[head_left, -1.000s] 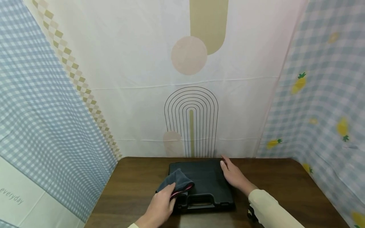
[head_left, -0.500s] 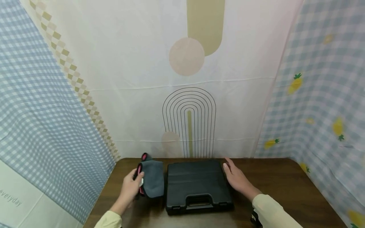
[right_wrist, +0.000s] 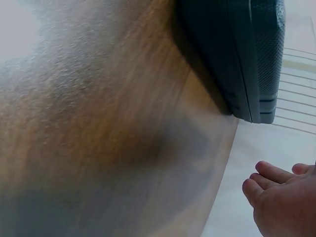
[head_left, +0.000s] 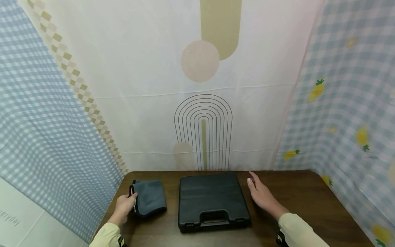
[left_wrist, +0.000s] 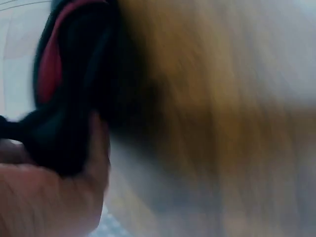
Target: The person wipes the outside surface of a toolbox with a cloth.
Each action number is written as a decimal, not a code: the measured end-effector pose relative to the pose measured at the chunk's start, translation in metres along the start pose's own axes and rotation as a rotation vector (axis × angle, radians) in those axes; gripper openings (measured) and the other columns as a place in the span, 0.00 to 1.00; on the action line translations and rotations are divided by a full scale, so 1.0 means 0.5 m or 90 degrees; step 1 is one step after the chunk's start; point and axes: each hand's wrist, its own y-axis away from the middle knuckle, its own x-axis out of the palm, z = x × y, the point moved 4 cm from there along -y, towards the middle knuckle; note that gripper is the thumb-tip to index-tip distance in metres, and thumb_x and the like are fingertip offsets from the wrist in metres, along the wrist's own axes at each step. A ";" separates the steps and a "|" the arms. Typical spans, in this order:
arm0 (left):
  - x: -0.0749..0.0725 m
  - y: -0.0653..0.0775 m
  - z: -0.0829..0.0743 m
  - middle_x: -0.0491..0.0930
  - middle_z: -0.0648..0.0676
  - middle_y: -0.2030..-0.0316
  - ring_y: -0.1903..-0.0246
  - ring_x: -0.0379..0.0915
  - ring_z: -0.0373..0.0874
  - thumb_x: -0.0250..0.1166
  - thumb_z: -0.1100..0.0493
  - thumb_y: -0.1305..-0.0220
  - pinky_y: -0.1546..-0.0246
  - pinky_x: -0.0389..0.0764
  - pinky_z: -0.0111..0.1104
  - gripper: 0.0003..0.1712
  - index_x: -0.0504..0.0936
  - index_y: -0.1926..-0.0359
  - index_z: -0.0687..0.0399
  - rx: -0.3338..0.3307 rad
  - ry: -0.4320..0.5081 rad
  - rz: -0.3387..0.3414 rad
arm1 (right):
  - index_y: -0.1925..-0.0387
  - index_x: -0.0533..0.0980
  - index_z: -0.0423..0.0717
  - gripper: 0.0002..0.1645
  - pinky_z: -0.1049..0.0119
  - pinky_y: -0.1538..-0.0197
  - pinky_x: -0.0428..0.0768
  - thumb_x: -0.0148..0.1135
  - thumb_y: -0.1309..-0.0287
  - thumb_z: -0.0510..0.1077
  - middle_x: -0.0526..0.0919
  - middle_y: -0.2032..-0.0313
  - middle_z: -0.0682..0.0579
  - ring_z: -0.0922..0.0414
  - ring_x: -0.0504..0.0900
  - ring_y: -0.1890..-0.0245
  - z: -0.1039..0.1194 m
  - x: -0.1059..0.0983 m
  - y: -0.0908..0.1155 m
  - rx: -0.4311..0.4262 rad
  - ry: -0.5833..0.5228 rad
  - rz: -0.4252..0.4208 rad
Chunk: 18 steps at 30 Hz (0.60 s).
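Note:
My left hand (head_left: 124, 206) pinches the left edge of a folded grey-blue cloth (head_left: 149, 197) with dark trim, at the left of the table. In the blurred left wrist view, the thumb and fingers grip the cloth (left_wrist: 74, 133), and a pink layer shows inside its fold. A black plastic carrying case (head_left: 213, 199) lies flat in the middle, its handle toward me and its lid down. To the right of the case, my right hand (head_left: 263, 197) hovers with relaxed fingers and holds nothing. The right wrist view shows a gap between that hand (right_wrist: 286, 197) and the case (right_wrist: 242, 64).
The brown wooden table (head_left: 296, 192) has rounded far corners. Behind it hangs a pale printed curtain (head_left: 148, 120). Blue checked cloths hang on the left (head_left: 61, 120) and on the right (head_left: 339, 103), close to the table's side edges.
My left hand has carried the cloth off the case's top, leftward and down to the table's left side. The right hand has drawn slightly away from the case's right side.

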 end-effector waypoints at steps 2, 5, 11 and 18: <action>-0.006 0.003 0.002 0.78 0.79 0.46 0.46 0.78 0.72 0.53 0.50 0.19 0.52 0.85 0.51 0.30 0.77 0.41 0.78 0.015 -0.092 -0.023 | 0.13 0.43 0.49 0.50 0.30 0.29 0.71 0.26 0.19 0.75 0.63 0.20 0.31 0.29 0.70 0.25 -0.007 -0.002 0.002 0.006 -0.002 0.000; -0.010 0.003 0.004 0.82 0.76 0.54 0.52 0.81 0.70 0.56 0.52 0.22 0.54 0.85 0.53 0.25 0.81 0.48 0.77 0.041 -0.173 -0.062 | 0.13 0.41 0.47 0.52 0.30 0.28 0.70 0.26 0.20 0.75 0.63 0.20 0.30 0.29 0.69 0.24 -0.013 -0.003 0.006 0.019 -0.006 0.003; -0.008 -0.015 0.018 0.86 0.72 0.60 0.54 0.82 0.71 0.59 0.53 0.27 0.52 0.84 0.55 0.21 0.83 0.59 0.73 0.033 -0.224 -0.102 | 0.13 0.40 0.45 0.53 0.30 0.27 0.69 0.26 0.20 0.76 0.64 0.21 0.31 0.30 0.69 0.24 -0.018 0.003 0.009 0.032 -0.021 -0.001; -0.002 -0.025 0.022 0.83 0.77 0.58 0.55 0.81 0.74 0.59 0.51 0.26 0.54 0.83 0.57 0.26 0.81 0.56 0.77 0.048 -0.254 -0.117 | 0.13 0.43 0.46 0.52 0.30 0.28 0.71 0.27 0.19 0.75 0.65 0.22 0.30 0.29 0.69 0.25 -0.015 0.002 0.011 0.016 -0.012 -0.001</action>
